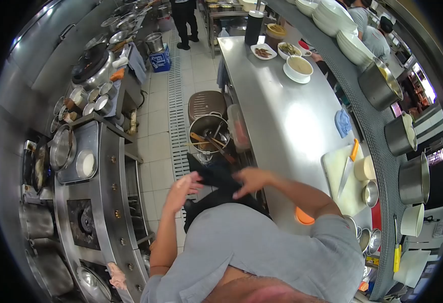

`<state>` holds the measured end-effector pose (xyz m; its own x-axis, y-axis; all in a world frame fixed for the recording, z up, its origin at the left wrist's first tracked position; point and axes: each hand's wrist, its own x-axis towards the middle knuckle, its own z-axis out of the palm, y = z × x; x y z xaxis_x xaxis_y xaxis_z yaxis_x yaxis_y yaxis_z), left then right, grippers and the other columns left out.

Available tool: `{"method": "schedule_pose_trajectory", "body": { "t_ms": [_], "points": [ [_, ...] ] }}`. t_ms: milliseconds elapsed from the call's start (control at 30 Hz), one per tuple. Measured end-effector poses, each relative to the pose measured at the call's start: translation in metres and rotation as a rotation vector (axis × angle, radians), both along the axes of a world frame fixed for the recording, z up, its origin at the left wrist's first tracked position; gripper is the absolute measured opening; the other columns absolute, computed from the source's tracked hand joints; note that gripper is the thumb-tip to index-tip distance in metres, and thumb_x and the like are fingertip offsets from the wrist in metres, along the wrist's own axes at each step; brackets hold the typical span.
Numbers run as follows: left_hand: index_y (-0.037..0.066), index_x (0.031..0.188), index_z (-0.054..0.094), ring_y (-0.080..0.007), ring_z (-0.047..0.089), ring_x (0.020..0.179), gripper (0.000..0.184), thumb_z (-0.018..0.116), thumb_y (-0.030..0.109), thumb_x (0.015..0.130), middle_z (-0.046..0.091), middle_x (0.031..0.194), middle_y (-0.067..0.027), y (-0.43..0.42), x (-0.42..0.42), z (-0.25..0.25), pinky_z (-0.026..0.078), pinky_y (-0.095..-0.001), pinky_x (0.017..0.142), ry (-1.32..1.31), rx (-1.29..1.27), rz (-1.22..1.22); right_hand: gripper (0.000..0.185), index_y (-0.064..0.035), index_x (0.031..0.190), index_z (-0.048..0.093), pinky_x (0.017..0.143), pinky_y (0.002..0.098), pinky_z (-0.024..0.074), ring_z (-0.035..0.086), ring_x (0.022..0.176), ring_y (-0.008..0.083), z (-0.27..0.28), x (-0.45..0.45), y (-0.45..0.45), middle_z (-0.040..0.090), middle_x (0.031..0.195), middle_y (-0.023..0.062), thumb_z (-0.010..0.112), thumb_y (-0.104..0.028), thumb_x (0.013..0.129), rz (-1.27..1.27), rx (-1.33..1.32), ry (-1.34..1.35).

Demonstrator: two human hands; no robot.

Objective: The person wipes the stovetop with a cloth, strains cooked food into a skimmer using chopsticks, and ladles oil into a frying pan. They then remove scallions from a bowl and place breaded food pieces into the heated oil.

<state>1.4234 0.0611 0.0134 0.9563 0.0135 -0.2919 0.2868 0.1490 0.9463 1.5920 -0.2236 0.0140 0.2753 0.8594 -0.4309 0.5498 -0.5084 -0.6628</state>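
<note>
A dark black cloth [215,173] hangs in front of my waist, between my two hands. My right hand [252,181] has its fingers curled round the right edge of the cloth. On the other side, my left hand [182,190] is open, its fingers stretched toward the cloth's left edge and somewhat blurred; whether they touch it I cannot tell. Just beyond the cloth, on the floor, stands a metal pot [209,132] with wooden-handled utensils in it.
At right, a steel counter [277,121] carries a cutting board [331,166] with an orange-handled knife [349,169], a blue cloth [342,123] and bowls of food. A stove [111,202] lines the left. Another person [183,20] stands far down the aisle.
</note>
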Motion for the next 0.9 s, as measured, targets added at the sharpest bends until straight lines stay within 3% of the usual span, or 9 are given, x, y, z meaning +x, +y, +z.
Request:
{"method": "schedule_pose_trajectory", "body": {
  "t_ms": [33,133,333,500,533,600,767,867,900],
  "points": [
    [0.002,0.141,0.051,-0.0205,0.068,0.099,0.053,0.048,0.041,0.105,0.068,0.119,-0.0136,0.006,0.003,0.012,0.054,-0.0347,0.087,-0.028,0.009,0.08,0.087,0.0045,0.135,0.055,0.103,0.042,0.048,0.06,0.121,0.0379,0.014,0.019,0.003,0.061,0.131,0.0264,0.08,-0.053,0.074,-0.063,0.094,-0.06],
    [0.002,0.136,0.052,-0.02,0.068,0.095,0.05,0.05,0.04,0.104,0.069,0.115,-0.0133,0.049,-0.003,-0.034,0.055,-0.033,0.082,0.168,0.188,0.149,0.077,0.001,0.13,0.06,0.108,0.0443,0.0424,0.056,0.124,0.039,-0.03,0.069,0.005,0.059,0.134,0.0234,0.081,-0.046,0.073,-0.466,0.109,-0.469],
    [0.006,0.124,0.056,-0.0212,0.07,0.084,0.04,0.057,0.039,0.101,0.07,0.106,-0.0115,0.11,-0.066,-0.173,0.057,-0.0355,0.065,0.561,-0.082,0.266,0.052,-0.0039,0.113,0.069,0.115,0.0498,0.0303,0.037,0.14,0.0386,-0.084,0.07,-0.014,0.043,0.149,0.0202,0.08,-0.034,0.072,-0.504,0.186,-0.93],
    [0.009,0.12,0.06,-0.022,0.072,0.084,0.036,0.06,0.037,0.097,0.07,0.092,-0.0115,0.072,-0.107,-0.246,0.057,-0.041,0.061,0.788,0.229,0.18,0.042,-0.0046,0.106,0.071,0.115,0.0502,0.0302,0.035,0.14,0.0383,-0.097,0.075,-0.012,0.041,0.15,0.0207,0.079,-0.03,0.073,-0.594,0.234,-0.841],
    [0.007,0.115,0.064,-0.0253,0.072,0.087,0.037,0.059,0.038,0.095,0.07,0.094,-0.0139,0.067,-0.114,-0.275,0.057,-0.0433,0.066,0.636,0.616,-0.27,0.041,-0.0046,0.105,0.072,0.115,0.0501,0.0303,0.036,0.14,0.0382,-0.097,0.077,-0.011,0.041,0.15,0.0204,0.079,-0.03,0.074,-0.595,0.23,-0.865],
    [0.005,0.109,0.068,-0.03,0.071,0.091,0.039,0.057,0.039,0.093,0.071,0.097,-0.0172,0.059,-0.113,-0.293,0.057,-0.0459,0.072,0.423,1.002,-0.674,0.042,-0.0058,0.106,0.071,0.115,0.0501,0.0307,0.036,0.139,0.038,-0.097,0.078,-0.012,0.042,0.15,0.0202,0.079,-0.03,0.074,-0.593,0.183,-0.859],
    [0.003,0.102,0.072,-0.0374,0.069,0.096,0.044,0.053,0.042,0.092,0.071,0.103,-0.0214,0.014,-0.117,-0.268,0.055,-0.0475,0.082,0.447,1.069,-0.305,0.042,-0.0103,0.11,0.071,0.114,0.0497,0.0316,0.039,0.138,0.0388,-0.103,0.075,-0.008,0.044,0.148,0.0205,0.079,-0.029,0.073,-0.625,0.218,-0.844],
    [0.005,0.095,0.075,-0.0407,0.067,0.102,0.058,0.044,0.054,0.095,0.071,0.105,-0.0227,0.042,-0.121,-0.311,0.053,-0.0497,0.088,0.402,1.143,-0.674,0.057,-0.0112,0.127,0.064,0.115,0.0505,0.0305,0.036,0.139,0.0381,-0.098,0.076,-0.004,0.043,0.148,0.0191,0.079,-0.026,0.074,-0.579,0.172,-0.82],
    [0.004,0.091,0.076,-0.0399,0.068,0.1,0.063,0.041,0.057,0.097,0.072,0.102,-0.0221,0.051,-0.128,-0.334,0.052,-0.0495,0.087,0.462,1.11,-0.583,0.052,-0.0106,0.121,0.067,0.115,0.0501,0.0307,0.037,0.138,0.0385,-0.102,0.079,-0.003,0.044,0.147,0.019,0.079,-0.026,0.073,-0.551,0.208,-0.857]
  ]
}}
